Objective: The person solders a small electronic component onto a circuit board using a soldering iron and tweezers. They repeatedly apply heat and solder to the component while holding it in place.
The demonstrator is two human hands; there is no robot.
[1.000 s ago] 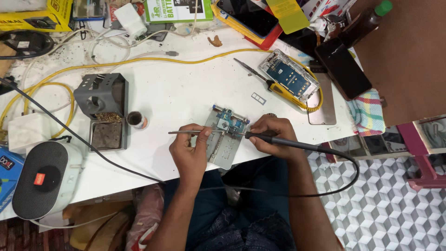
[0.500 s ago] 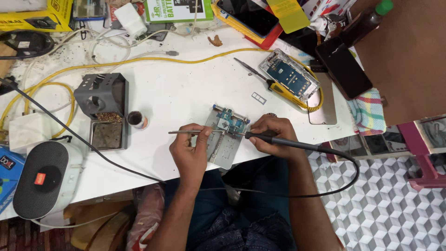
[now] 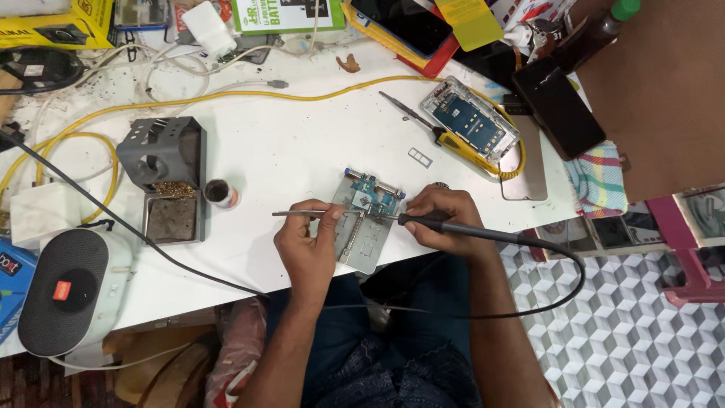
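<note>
A small circuit board [image 3: 367,198] is clamped in a metal holder [image 3: 362,243] at the near edge of the white table [image 3: 287,151]. My left hand [image 3: 308,243] grips thin metal tweezers [image 3: 302,214] whose tips reach toward the board. My right hand [image 3: 442,220] holds a black soldering iron [image 3: 453,228], its tip at the board; its black cord loops down past my lap.
A grey soldering iron stand [image 3: 165,177] with a sponge tray and a small flux pot [image 3: 220,193] sit left of the holder. An opened phone [image 3: 470,119], a yellow-handled screwdriver [image 3: 430,130], yellow cable, a dark phone [image 3: 557,106] and a round speaker [image 3: 72,291] lie around.
</note>
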